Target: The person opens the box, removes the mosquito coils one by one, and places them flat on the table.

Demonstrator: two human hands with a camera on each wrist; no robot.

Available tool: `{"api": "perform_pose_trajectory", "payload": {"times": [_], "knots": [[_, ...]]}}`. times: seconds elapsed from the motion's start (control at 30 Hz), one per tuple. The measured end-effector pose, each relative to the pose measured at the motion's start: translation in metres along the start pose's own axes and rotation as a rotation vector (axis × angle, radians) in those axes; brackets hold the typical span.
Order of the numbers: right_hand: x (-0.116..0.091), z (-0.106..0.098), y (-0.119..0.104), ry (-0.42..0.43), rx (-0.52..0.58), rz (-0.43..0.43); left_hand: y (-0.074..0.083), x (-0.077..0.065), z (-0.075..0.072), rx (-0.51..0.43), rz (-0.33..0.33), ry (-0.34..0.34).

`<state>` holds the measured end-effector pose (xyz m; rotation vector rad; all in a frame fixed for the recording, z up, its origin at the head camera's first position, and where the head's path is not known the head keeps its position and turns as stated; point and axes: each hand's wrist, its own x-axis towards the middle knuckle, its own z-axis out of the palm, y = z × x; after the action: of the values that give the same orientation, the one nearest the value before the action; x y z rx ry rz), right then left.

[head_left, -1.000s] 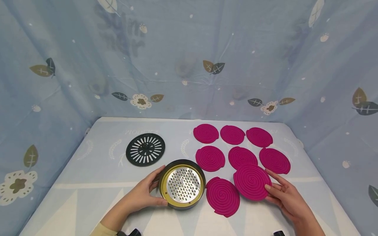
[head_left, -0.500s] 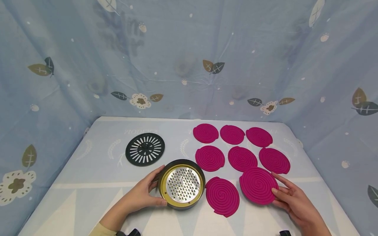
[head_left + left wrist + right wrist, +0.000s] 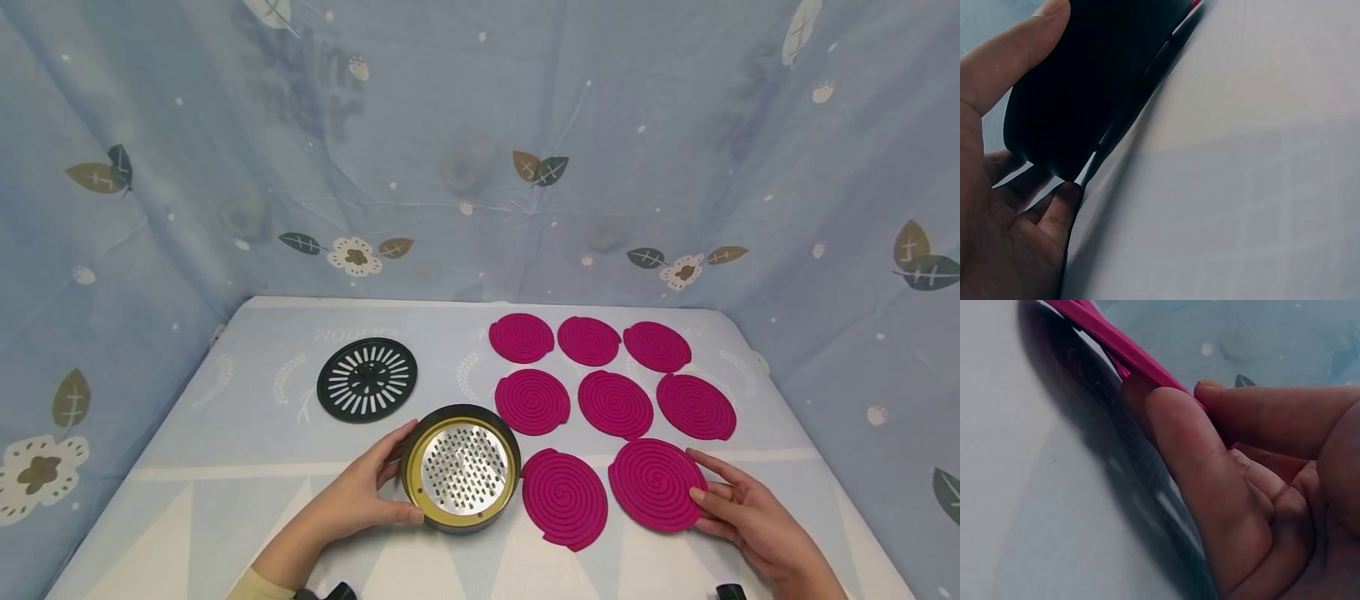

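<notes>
My left hand (image 3: 375, 483) grips the side of a round black mosquito coil holder (image 3: 461, 468), which has a gold inner rim and a perforated metal plate inside. In the left wrist view, thumb and fingers clasp its dark wall (image 3: 1085, 81). My right hand (image 3: 757, 512) pinches the right edge of a magenta spiral mosquito coil (image 3: 657, 485). The right wrist view shows this coil (image 3: 1129, 353) edge-on between thumb and fingers, at least partly raised above the tabletop with a shadow below. Another magenta coil (image 3: 565, 500) lies flat between the holder and the pinched coil.
Several more magenta coils lie in two rows behind, including one at the near left (image 3: 532, 402) and one at the far right (image 3: 657, 346). A black slotted lid (image 3: 367, 380) lies at the left. Patterned blue curtains (image 3: 480, 150) enclose the table (image 3: 247, 375).
My right hand has moved right and toward the person, carrying the coil away from the row behind and lower beside the front coil. The left hand and the holder stay put.
</notes>
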<state>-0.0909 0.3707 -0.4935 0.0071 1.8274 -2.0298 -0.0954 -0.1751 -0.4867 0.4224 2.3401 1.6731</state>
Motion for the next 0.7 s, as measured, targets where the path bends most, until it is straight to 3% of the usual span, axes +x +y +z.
{"api": "perform_pose_trajectory", "payload": {"times": [0.27,0.7], "knots": [[-0.001,0.0003,-0.0011,0.034,-0.072,0.032,0.0011,0.0002,0.0003,-0.006,-0.041,0.009],[-0.0053,-0.0002,-0.0094,0.082,-0.203,0.1,0.0014,0.0001,0.0002,-0.011,-0.033,0.003]]}}
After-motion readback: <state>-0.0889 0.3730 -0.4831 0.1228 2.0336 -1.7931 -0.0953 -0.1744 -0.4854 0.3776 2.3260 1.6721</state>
